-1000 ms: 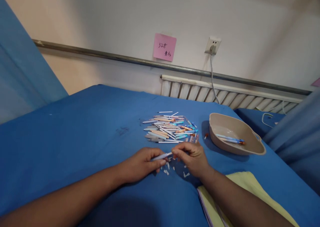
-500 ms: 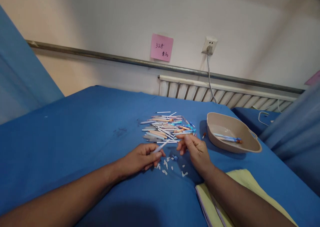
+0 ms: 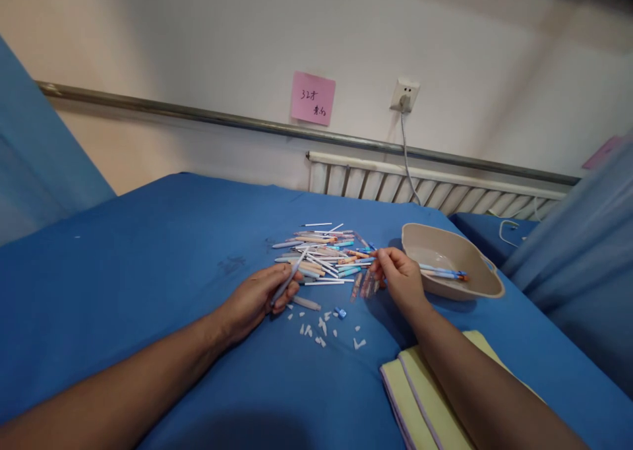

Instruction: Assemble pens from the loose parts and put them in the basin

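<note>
My left hand [image 3: 260,293] grips a grey-lilac pen barrel [image 3: 283,288], tilted, with a thin white refill showing at its upper end. At the right edge of the pile, my right hand [image 3: 401,275] has thumb and forefinger pinched together; what is between them is too small to make out. Between and beyond the hands lies a pile of pen barrels, white refills and coloured pen parts [image 3: 321,255]. Several clear patterned tubes [image 3: 366,285] lie under my right fingers. Small white pen tips [image 3: 322,324] and a blue pen piece [image 3: 340,313] are scattered nearer me.
A beige plastic basin [image 3: 487,282] with a few pens [image 3: 442,273] stands to the right. A folded yellow-green towel [image 3: 420,397] lies under my right forearm. Behind the blue-covered table [image 3: 163,252] are a radiator [image 3: 356,178] and a metal rail [image 3: 222,119].
My left hand has moved left with the pen, now held more upright. My right hand has shifted to the pile's right edge, its fingers at the parts there. The view has shifted slightly.
</note>
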`<action>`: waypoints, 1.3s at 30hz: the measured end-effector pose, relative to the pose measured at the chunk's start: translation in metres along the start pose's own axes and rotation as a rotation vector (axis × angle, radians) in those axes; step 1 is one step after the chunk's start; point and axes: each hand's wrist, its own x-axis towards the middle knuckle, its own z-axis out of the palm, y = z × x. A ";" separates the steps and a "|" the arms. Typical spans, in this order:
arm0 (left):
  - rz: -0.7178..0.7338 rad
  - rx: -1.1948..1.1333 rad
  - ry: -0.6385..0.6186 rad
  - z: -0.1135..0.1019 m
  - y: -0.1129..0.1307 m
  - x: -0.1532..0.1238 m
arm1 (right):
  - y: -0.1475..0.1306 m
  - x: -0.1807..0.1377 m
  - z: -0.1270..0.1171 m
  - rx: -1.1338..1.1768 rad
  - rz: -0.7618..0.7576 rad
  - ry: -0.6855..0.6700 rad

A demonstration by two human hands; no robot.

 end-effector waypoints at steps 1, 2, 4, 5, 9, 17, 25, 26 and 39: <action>-0.002 0.006 0.007 0.000 -0.001 0.000 | 0.002 0.000 0.000 -0.035 0.005 -0.013; -0.004 0.005 0.009 0.000 -0.001 0.001 | 0.003 0.000 0.000 -0.066 0.008 -0.036; -0.003 -0.013 0.010 -0.002 0.000 0.002 | 0.005 -0.001 0.001 -0.114 0.003 -0.118; 0.002 -0.029 0.014 -0.003 0.000 0.003 | 0.005 -0.003 0.003 -0.140 -0.006 -0.173; 0.007 -0.094 0.065 -0.009 0.002 0.006 | 0.004 -0.010 0.008 -0.338 -0.111 -0.369; -0.021 -0.181 0.032 -0.012 -0.002 0.007 | 0.003 -0.016 0.008 -0.616 -0.277 -0.509; -0.034 -0.203 0.044 -0.013 -0.003 0.008 | 0.001 -0.015 0.006 -0.850 -0.325 -0.512; -0.036 -0.204 0.042 -0.013 -0.003 0.008 | 0.001 -0.015 0.006 -0.859 -0.325 -0.514; -0.040 -0.221 0.066 -0.013 -0.003 0.010 | -0.030 -0.042 0.027 -0.747 -0.573 -0.760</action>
